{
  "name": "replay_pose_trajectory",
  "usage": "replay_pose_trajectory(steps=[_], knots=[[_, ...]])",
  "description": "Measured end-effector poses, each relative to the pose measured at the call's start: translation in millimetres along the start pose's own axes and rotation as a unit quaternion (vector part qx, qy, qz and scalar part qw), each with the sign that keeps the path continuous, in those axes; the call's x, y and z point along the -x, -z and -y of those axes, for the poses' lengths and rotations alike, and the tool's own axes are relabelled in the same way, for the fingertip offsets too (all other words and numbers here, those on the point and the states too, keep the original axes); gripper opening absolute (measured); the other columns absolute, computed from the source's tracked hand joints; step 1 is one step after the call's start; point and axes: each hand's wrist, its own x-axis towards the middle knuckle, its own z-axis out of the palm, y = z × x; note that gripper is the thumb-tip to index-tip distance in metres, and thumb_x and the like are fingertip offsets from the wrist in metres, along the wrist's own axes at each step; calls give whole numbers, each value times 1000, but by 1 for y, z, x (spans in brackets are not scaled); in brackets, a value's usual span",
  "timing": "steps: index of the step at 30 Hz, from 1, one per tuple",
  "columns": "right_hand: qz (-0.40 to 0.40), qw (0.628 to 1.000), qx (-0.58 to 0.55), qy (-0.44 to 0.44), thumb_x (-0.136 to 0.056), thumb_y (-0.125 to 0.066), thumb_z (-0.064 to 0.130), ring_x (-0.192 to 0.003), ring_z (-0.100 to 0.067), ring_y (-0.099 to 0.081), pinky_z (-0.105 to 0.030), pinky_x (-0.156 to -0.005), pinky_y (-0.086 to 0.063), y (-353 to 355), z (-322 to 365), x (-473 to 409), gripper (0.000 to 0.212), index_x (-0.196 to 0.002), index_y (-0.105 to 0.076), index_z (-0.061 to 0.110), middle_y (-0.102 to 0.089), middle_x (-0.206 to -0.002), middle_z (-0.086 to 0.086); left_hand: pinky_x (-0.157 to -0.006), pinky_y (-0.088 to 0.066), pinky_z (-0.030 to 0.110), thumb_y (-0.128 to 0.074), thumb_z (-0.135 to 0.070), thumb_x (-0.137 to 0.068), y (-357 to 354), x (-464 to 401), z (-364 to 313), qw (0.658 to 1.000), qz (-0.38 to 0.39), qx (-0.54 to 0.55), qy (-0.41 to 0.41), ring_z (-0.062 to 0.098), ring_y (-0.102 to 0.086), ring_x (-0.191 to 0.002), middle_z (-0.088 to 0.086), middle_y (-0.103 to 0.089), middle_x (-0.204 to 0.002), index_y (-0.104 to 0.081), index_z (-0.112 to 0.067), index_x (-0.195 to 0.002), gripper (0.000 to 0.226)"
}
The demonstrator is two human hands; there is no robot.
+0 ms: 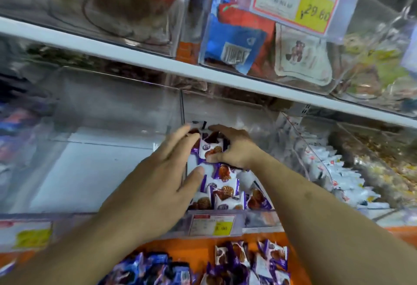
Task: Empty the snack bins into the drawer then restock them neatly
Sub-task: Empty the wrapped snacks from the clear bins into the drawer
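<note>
1. The task's things are small purple-and-white biscuit packets [222, 188], lying in rows inside a clear snack bin [228, 108] on the lower shelf, toward its front edge. More of the same packets lie loose in the orange drawer [198, 251] below the shelf front.

2. Left hand [162, 178]: its grip is released, the fingers straight and pressed against the left side of the packet row, the thumb touching a packet near the middle of the bin.

3. Right hand [234, 149]: its grip is clenched on the rear packet [211, 149], with the thumb under the packet's lower edge and the fingers curled over the back of the row.

4. Handling, as I judge it: each packet is light, with a slick, crinkly film wrapper that slides easily against its neighbours. The biscuit inside is likely brittle, so squeezing the flat faces hard risks breaking it.

5. Best hold, in my view: pinch across the short edges or the sealed ends, or gather several packets between two flat palms, as the hands are placed now.

6. The neighbouring bin [101, 149] to the left looks empty of stock; the picture is blurred there.
</note>
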Motion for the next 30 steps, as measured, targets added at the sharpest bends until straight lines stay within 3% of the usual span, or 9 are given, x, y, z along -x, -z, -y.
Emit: replay_pose_trajectory(steps=[3,7,10,13,16,20,25,28,30], knots=[[5,1000,20,-13,-63,-89,62,-139,-33,-40,-45,-116,-41,2,4,-2,92,-143,-45,51,-42,-145,-2,-112,-37,24,-27,-63,-101,1,1,-2,1000,-2,7,-3,-8,-27,-142,-47,22,-155,-6,-48,-160,65],[30,998,33,-35,-62,-89,65,-143,-35,-31,-49,-118,-36,0,6,-4,108,-152,-28,58,-37,-152,-4,-106,-48,27,-29,-62,-100,2,1,-4,1000,3,8,0,-11,-37,-130,-49,21,-153,-8,-48,-159,63],[30,998,38,-32,-53,-86,75,-139,-32,-41,-49,-116,-40,-3,6,-7,108,-148,-38,56,-50,-145,0,-103,-51,29,-30,-62,-101,3,1,-3,1000,8,4,3,-9,-40,-129,-48,21,-153,-11,-49,-157,61],[-14,999,-29,-3,-64,-94,54,-124,-19,-55,-31,-102,-47,-4,0,-2,82,-136,-56,44,-54,-134,6,-101,-51,30,-31,-62,-101,2,1,-4,1000,6,-4,2,-7,-40,-132,-47,21,-154,-14,-49,-156,59],[-37,998,-56,23,-70,-95,44,-117,-8,-53,-21,-94,-41,-4,-4,5,69,-129,-60,41,-50,-131,17,-94,-47,22,-31,-62,-101,1,1,-4,1000,2,-17,2,-10,-39,-126,-47,23,-154,-14,-48,-157,59],[-4,998,-54,21,-67,-94,45,-104,-13,-63,-33,-90,-54,-6,1,6,66,-118,-52,46,-64,-119,13,-89,-40,21,-31,-63,-101,0,0,-4,1000,-1,-21,1,-13,-40,-122,-48,23,-153,-17,-49,-156,58],[-23,997,-60,47,-71,-94,39,-128,-7,-57,-19,-100,-41,-7,5,10,81,-142,-57,43,-62,-142,16,-85,-39,16,-32,-61,-102,0,0,-4,1000,-5,-17,-6,-16,-30,-123,-49,21,-153,-20,-49,-155,56],[-70,992,-105,21,-71,-95,38,-128,-6,-59,-20,-105,-44,-6,4,17,75,-139,-64,35,-65,-140,15,-81,-39,13,-32,-61,-101,-1,0,-4,1000,-4,-19,-4,-17,-32,-121,-49,21,-153,-21,-48,-154,55],[-105,985,-138,8,-72,-95,38,-122,-7,-64,-23,-105,-50,4,6,25,73,-138,-66,32,-67,-135,15,-88,-42,18,-32,-62,-102,-1,0,-3,1000,-5,-19,-5,-14,-32,-126,-48,21,-154,-21,-49,-153,54]])
